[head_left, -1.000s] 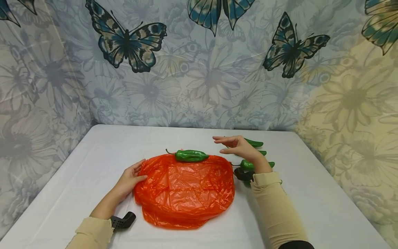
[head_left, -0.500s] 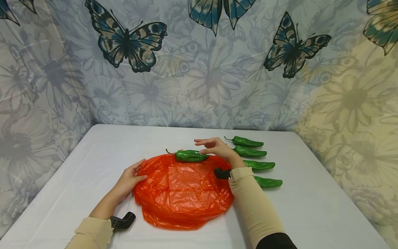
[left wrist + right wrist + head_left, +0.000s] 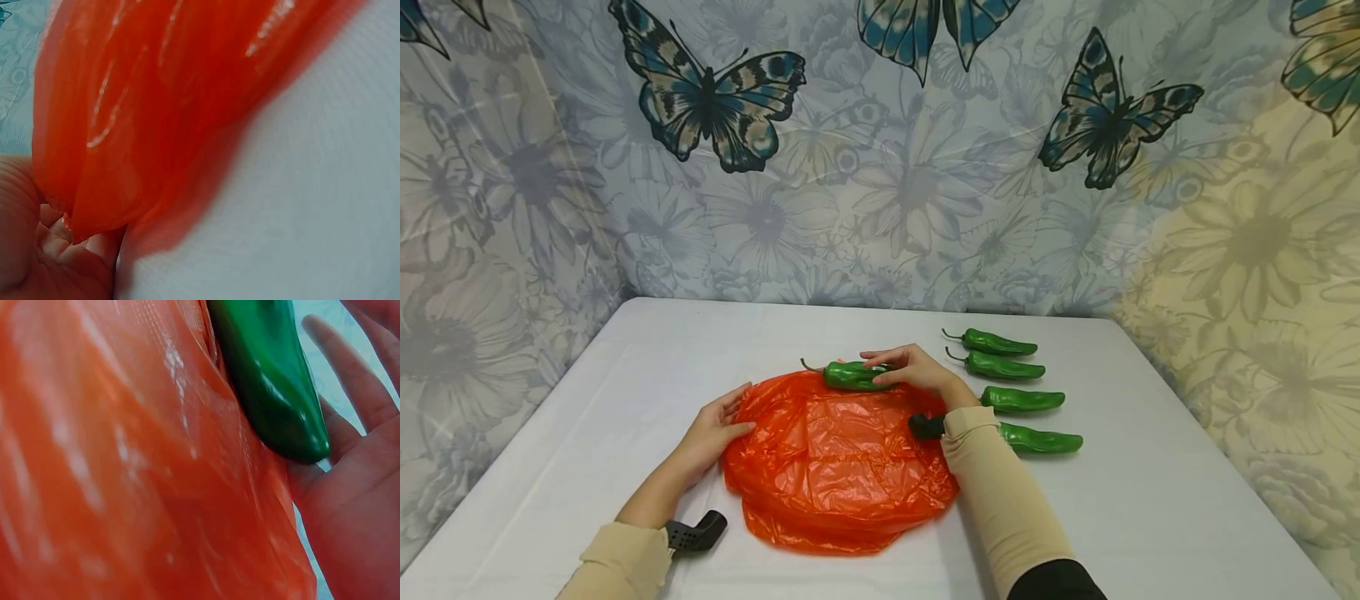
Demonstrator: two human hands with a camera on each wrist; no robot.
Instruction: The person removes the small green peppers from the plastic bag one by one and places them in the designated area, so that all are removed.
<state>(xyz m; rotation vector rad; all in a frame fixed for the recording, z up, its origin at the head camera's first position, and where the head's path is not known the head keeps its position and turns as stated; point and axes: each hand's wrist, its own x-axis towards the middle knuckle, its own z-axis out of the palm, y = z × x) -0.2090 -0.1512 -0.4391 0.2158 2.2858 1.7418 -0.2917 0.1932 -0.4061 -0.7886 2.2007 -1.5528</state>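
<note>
A red-orange plastic bag [image 3: 842, 467] lies spread in the middle of the table. My left hand [image 3: 709, 435] pinches its left edge, the thumb over the plastic and the other fingers behind; in the left wrist view the film [image 3: 119, 181] runs down between them. One green pepper [image 3: 848, 376] lies across the bag's far edge, stem to the left. At the pepper's right end is my right hand [image 3: 917, 371], its thumb on the near side and fingers over the far side. In the right wrist view those fingers [image 3: 350, 375] are spread, apart from the pepper's glossy body [image 3: 281, 394].
To the right of the bag, several green peppers lie in a column: a far one [image 3: 998, 342], another [image 3: 1003, 365] close by, then a third [image 3: 1024, 399]. The nearest pepper [image 3: 1043, 439] is partly behind the right sleeve [image 3: 1000, 492]. A butterfly-print cloth [image 3: 917, 200] hangs behind the white table [image 3: 587, 417].
My right hand has moved left and slightly down, from above the column of peppers to the pepper on the bag. The left hand has stayed on the bag's edge.
</note>
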